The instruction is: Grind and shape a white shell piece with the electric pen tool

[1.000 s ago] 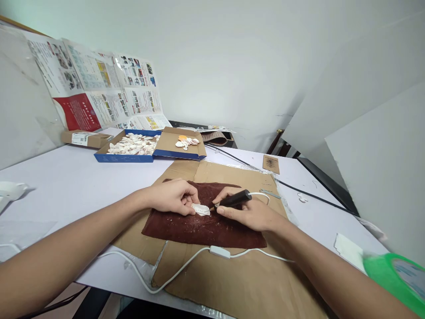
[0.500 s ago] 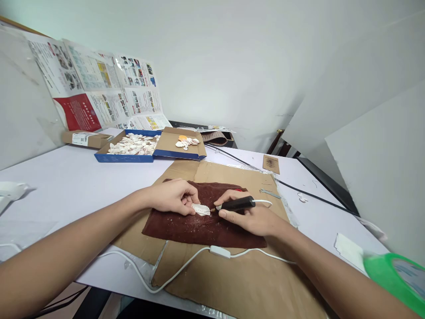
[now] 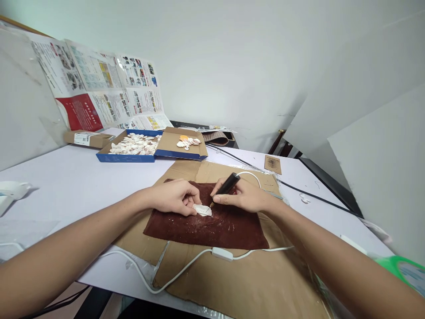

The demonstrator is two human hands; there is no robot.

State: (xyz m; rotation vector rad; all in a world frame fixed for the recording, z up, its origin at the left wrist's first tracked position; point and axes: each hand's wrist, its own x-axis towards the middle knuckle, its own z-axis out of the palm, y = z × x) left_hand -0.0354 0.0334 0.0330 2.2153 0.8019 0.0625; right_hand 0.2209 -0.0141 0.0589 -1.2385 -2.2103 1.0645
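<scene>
A small white shell piece lies on a dark red cloth spread over flattened cardboard. My left hand pinches the shell's left end and presses it to the cloth. My right hand grips a black corded pen-shaped tool like a pencil, tilted up and to the right. Its tip touches the right edge of the shell. The tool's white cord loops round behind my right hand and runs along the front of the cardboard with an inline switch.
A blue-edged box of several white shells and its open lid with a few shells stand at the back left. Printed leaflets lean on the wall. A black cable crosses the right side. A green roll sits at the right edge.
My right hand moved up and away from me, swinging the tool from nearly flat to steeply tilted while its tip stayed at the shell. The left hand kept still on the shell.
</scene>
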